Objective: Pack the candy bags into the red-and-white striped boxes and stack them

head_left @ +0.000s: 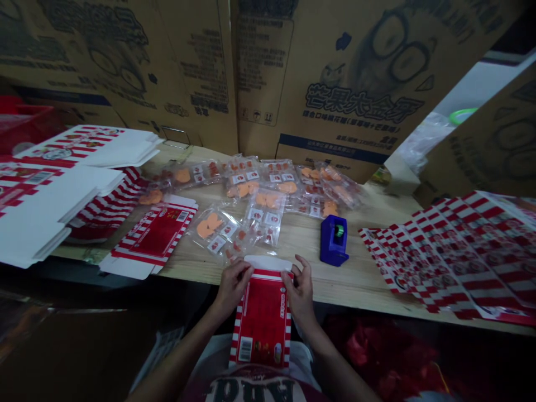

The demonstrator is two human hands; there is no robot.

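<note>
A red box with red-and-white striped edges [262, 318] stands on end at the table's front edge, its white top flap sticking up. My left hand [232, 285] pinches the box's upper left corner. My right hand [299, 290] grips its upper right corner, fingers curled at the flap. Just beyond the box lie several clear packets of orange snacks [257, 195] spread over the wooden table [360, 279].
A blue tape dispenser [333, 240] stands right of the packets. A flat red box blank [153, 234] lies at left, beside stacks of white flat blanks [50, 201]. Striped printed sheets [456, 251] overlap at right. Big brown cartons [335, 78] wall off the back.
</note>
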